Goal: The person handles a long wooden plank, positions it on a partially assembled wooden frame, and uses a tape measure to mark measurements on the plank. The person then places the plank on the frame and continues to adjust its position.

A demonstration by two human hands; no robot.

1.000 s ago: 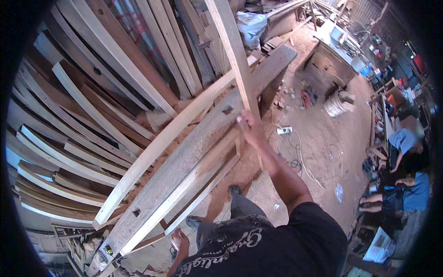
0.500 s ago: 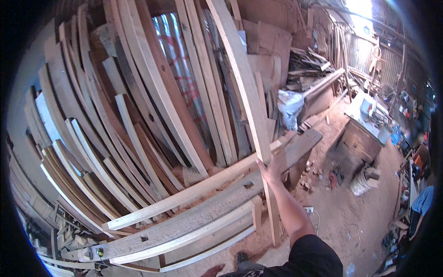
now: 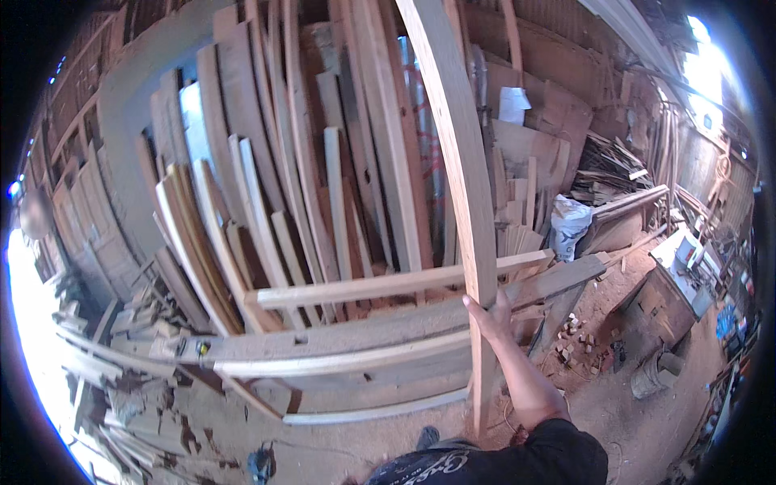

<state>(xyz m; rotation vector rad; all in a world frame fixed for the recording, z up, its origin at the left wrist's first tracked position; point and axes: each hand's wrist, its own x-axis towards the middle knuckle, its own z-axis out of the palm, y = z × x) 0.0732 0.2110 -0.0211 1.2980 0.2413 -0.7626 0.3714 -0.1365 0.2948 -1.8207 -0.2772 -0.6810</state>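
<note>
My right hand (image 3: 495,320) is closed round the long timber plank (image 3: 470,178) — already upright before the wooden bench (image 3: 384,327), but not yet released; my left hand is out of sight.

Right hand (image 3: 491,322) grips tall pale beam (image 3: 470,194) standing on end | weathered bench (image 3: 380,329) just behind it | squared timber (image 3: 372,287) lying along bench's far side | boards (image 3: 300,153) leaning in a row behind | white sack (image 3: 571,226) past bench's right end | wood offcuts (image 3: 572,341) on floor (image 3: 598,416)

Bright light pours through an opening (image 3: 711,69) to your right, beyond a cluttered worktop (image 3: 636,314) on a dusty brown floor (image 3: 608,414).
</note>
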